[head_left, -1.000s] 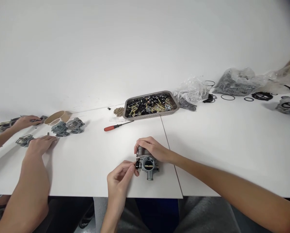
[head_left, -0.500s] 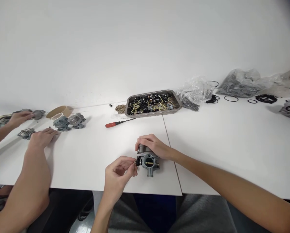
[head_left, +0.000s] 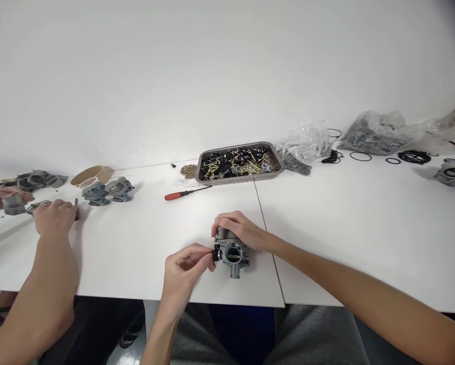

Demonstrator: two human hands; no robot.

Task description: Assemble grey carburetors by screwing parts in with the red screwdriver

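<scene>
A grey metal carburetor (head_left: 233,254) stands on the white table (head_left: 143,243) near its front edge. My right hand (head_left: 239,230) is wrapped over its top and back, holding it down. My left hand (head_left: 186,268) pinches a small black knob (head_left: 215,253) on the carburetor's left side between thumb and fingertips. The bore of the carburetor faces me, with a brass piece visible inside.
A metal tray (head_left: 239,163) of black and brass small parts, a red-handled screwdriver (head_left: 186,192) and a pile of small brass bits (head_left: 188,171) lie behind. Plastic bags (head_left: 305,144) and black O-rings (head_left: 360,156) lie at right. At left, another person's hands (head_left: 52,217) work beside more carburetors (head_left: 107,191) and a tape roll (head_left: 89,176).
My hands stay on the carburetor; my left fingers shifted slightly on the black knob. The other person's hands at left pulled back towards them, one now holding a small grey part.
</scene>
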